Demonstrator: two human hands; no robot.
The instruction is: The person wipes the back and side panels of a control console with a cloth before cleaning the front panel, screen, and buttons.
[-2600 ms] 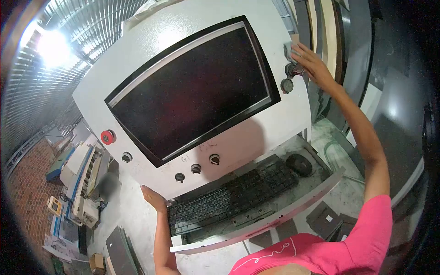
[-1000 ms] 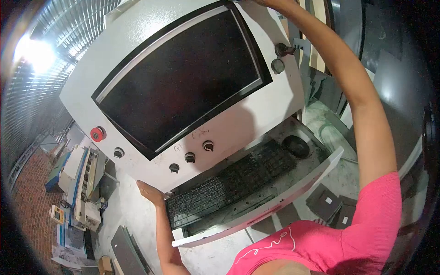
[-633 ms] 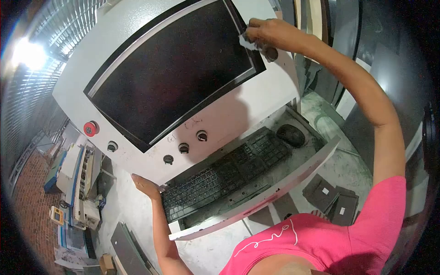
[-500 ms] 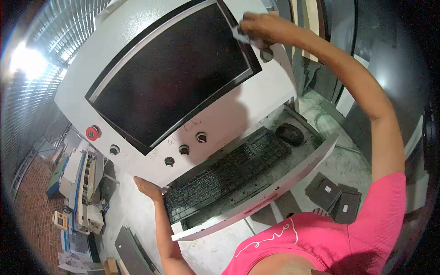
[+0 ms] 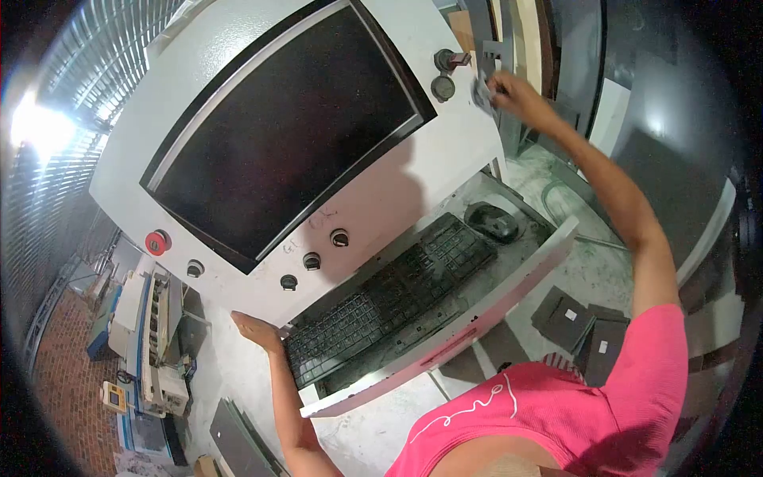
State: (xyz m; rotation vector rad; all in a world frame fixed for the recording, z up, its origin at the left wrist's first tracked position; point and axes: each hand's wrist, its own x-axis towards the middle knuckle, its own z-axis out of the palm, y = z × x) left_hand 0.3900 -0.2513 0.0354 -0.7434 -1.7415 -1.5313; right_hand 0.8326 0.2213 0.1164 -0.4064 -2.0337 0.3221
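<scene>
Protruding from the clenched right hand (image 5: 517,97), a grey cloth (image 5: 480,95) shows beside the white console (image 5: 449,151); an upward sweep could snag and loosen the plug (image 5: 458,59) just above that hand. Left hand (image 5: 258,330): grip indeterminable, with the keyboard (image 5: 389,298) to its right.

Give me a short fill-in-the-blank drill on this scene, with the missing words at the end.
1. In the picture, the right hand is placed higher than the ____ hand.
2. The large round button left of the screen is coloured ____.
3. The mouse lies off the ____ end of the keyboard.
4. The person's shirt is coloured ____.

Missing words: left; red; right; pink.
</scene>
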